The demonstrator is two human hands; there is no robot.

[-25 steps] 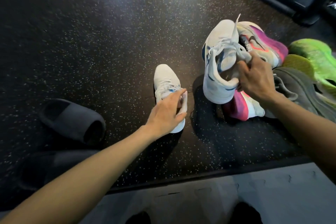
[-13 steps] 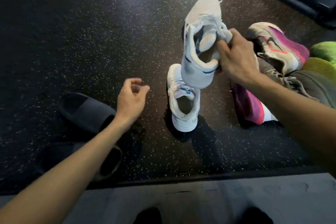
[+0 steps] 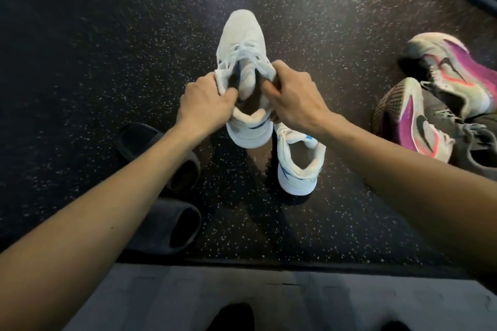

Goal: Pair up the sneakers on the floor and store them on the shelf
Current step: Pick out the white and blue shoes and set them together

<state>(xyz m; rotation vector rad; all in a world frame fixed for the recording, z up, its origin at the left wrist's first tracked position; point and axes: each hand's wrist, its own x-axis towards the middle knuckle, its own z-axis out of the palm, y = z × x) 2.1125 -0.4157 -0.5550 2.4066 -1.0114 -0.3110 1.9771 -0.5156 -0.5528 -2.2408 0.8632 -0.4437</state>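
A white sneaker with blue trim (image 3: 242, 35) is held above the dark speckled floor, toe pointing away. My left hand (image 3: 204, 105) grips the left side of its collar and my right hand (image 3: 293, 99) grips the right side, both pulling at the opening around the tongue. Its matching white sneaker (image 3: 300, 161) stands on the floor just below and right, heel toward me, partly covered by my right wrist. Two pink-and-white sneakers (image 3: 451, 72) (image 3: 414, 121) lie at the right.
Two dark slippers (image 3: 150, 148) (image 3: 172, 226) lie on the floor at the left, under my left forearm. A grey shoe (image 3: 476, 140) sits at the right edge beside the pink pair. A grey mat (image 3: 242, 301) runs along the near edge.
My left hand rose from beside the slippers and took hold of the lifted white sneaker's collar. The lifted sneaker moved left, now left of the standing one. The view shifted right to left.
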